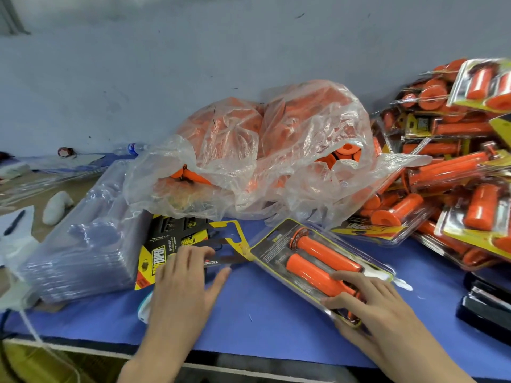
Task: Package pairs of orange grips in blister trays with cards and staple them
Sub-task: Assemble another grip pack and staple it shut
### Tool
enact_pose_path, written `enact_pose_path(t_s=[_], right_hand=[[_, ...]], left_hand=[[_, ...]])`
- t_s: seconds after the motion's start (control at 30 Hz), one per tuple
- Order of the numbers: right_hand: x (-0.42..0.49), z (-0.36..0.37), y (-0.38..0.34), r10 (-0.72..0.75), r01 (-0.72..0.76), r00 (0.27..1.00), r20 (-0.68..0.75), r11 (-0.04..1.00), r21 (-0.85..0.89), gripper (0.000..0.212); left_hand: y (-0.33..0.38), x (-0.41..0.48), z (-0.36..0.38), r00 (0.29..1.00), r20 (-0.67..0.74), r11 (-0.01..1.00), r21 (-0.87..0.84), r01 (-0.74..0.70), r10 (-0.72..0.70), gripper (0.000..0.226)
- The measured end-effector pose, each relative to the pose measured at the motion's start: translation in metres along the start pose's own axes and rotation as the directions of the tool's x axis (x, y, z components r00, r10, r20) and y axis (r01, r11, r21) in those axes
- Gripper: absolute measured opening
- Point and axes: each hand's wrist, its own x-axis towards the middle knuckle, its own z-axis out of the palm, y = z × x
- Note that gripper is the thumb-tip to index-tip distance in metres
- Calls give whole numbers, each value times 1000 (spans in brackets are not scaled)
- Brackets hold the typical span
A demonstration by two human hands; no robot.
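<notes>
Presently, head view: blister pack [320, 261], two orange grips [326, 254] inside, lies front-right, long axis slanting near-right to far-left, its near end gripped by the right hand [370, 308]. Left hand [185, 280], fingers straight, rests on the card stack [177, 236]. The black stapler [486, 305], judged next needed, lies right of the pack, nearer the right hand.

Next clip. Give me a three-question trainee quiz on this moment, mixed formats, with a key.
1. True or false: the left hand rests on the printed cards.
2. How many orange grips lie in the blister pack that the right hand holds?
3. Where is the stack of empty clear trays? A) left of the cards B) right of the cards C) on top of the cards
Key: 1 true; 2 two; 3 A.
</notes>
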Motion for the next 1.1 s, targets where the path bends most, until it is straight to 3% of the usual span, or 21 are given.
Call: enact_pose_path(t_s=[0.1, 0.2, 0.3, 0.43, 0.53, 0.63, 0.67, 0.7, 0.73, 0.77, 0.83, 0.9, 0.97, 1.03, 1.1], right_hand=[[2, 3, -1, 23, -23, 1000, 13, 1000, 3, 36], [0, 6, -2, 26, -26, 1000, 8, 999, 20, 37], [-1, 10, 1, 48, -47, 999, -18, 997, 57, 37], [-1, 14, 5, 27, -21, 997, -74, 997, 76, 14], [-2, 17, 8, 60, -55, 997, -50, 994, 89, 36], [-1, 16, 7, 61, -58, 998, -28, 993, 106, 42], [-1, 15, 7, 59, -56, 998, -27, 993, 106, 43], [-1, 15, 7, 58, -56, 998, -23, 993, 104, 43], [-1, 14, 7, 60, -58, 998, -17, 993, 105, 42], [0, 14, 7, 57, -56, 998, -11, 993, 106, 42], [0, 13, 5, 56, -56, 998, 2, 993, 103, 41], [1, 10, 4, 66, -66, 998, 5, 993, 103, 39], [0, 8, 3, 80, -81, 997, 11, 990, 119, 37], [0, 5, 1, 89, -90, 996, 15, 985, 149, 32], [-1, 4, 1, 83, -84, 996, 12, 982, 168, 28]], left_hand=[[-30, -11, -7, 933, 138, 934, 185, 304, -331, 62], [-38, -15, -7, 888, 249, 912, 246, 328, -386, 73], [-36, -9, -9, 918, 210, 941, 104, 321, -336, 66], [-27, 4, -13, 912, 128, 891, -201, 408, -389, 64], [-31, 12, -23, 841, 239, 689, -487, 536, -485, 67], [-36, 17, -40, 726, 498, 287, -692, 662, -474, 73], [-38, 18, -47, 707, 551, 282, -663, 693, -443, 77], [-41, 20, -51, 712, 570, 418, -576, 702, -410, 82], [-46, 25, -53, 723, 574, 620, -419, 663, -385, 89], [-53, 30, -53, 744, 565, 789, -244, 563, -356, 96], [-57, 46, -57, 778, 569, 949, 17, 314, -267, 99], [-55, 69, -69, 743, 653, 989, 85, 118, -145, 96], [-52, 96, -91, 641, 767, 999, 35, 19, -39, 100], [-46, 118, -122, 503, 864, 996, -20, 84, -25, 101], [-36, 125, -147, 430, 901, 971, -51, 232, -55, 92]])
